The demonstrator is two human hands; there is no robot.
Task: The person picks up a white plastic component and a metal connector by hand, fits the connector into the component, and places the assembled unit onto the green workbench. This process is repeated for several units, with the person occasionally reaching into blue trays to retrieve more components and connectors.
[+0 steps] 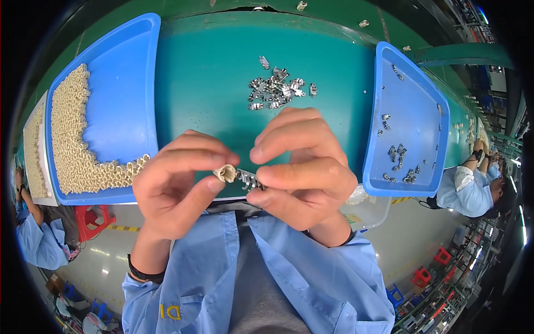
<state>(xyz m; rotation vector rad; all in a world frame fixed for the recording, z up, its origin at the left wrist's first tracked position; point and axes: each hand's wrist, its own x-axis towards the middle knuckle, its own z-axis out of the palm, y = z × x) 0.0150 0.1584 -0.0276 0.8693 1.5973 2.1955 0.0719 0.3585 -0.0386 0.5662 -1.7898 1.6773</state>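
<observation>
Beige cap (226,173), 1 held, 2 blue trays (119,94)

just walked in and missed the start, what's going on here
A person's left hand pinches a cream piece and the right hand a small metal part, held close together. A pile of metal parts lies beyond them on the green table. The left blue tray holds many cream pieces; the right blue tray, a few scattered metal pieces.
</observation>
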